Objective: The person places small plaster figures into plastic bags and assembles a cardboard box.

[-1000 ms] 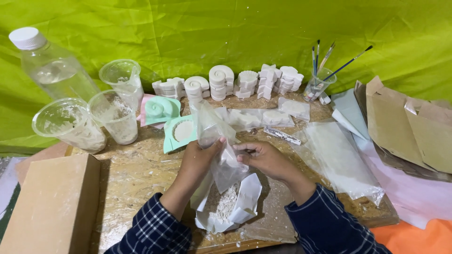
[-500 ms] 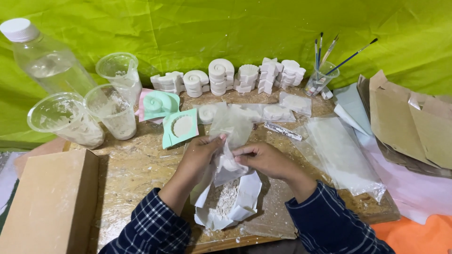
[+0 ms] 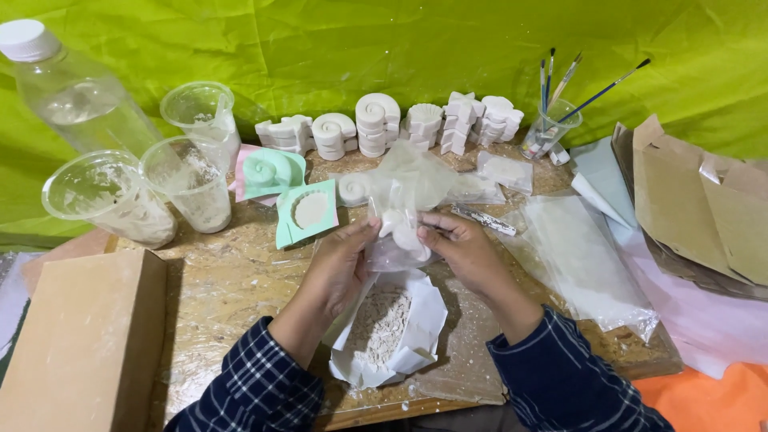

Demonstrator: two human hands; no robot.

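Note:
Both of my hands hold a small clear plastic bag upright over the wooden table. My left hand pinches the bag's left side. Gripping its right side is my right hand. Inside the bag sits a white plaster piece. Directly below, a torn white paper packet lies open with pale powder in it. My sleeves are dark blue plaid.
White plaster shell casts line the back of the table. Teal moulds and three plastic cups stand at left, with a clear bottle. A glass with brushes, brown paper bags, plastic sheets and a cardboard box surround me.
My hands lifted the clear bag slightly and drew closer together on it; the white piece now sits between my fingertips inside the bag.

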